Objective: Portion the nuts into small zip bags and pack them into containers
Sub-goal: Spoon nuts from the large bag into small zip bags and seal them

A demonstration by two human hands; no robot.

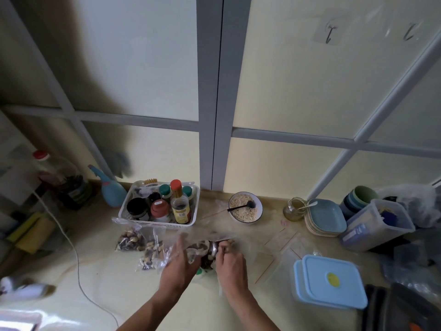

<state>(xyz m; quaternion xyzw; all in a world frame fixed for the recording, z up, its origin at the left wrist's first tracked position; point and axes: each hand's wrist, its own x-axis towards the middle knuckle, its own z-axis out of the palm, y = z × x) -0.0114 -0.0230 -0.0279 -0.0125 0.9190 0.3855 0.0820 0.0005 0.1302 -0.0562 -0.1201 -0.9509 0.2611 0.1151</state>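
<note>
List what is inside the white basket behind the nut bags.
The white basket holds upright bottles and jars: a red-capped sauce bottle, green-capped bottles, a black-lidded jar and a brush. Whatever lies beneath them is hidden.

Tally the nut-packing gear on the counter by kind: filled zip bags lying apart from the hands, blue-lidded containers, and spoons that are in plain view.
Filled zip bags lying apart from the hands: 2
Blue-lidded containers: 2, stacked
Spoons: 3, black in the oat bowl, white in the jar, metal by the right hand
Total: 7

Pale counter (100,278) beneath grey-framed frosted glass panels (298,80)
</note>
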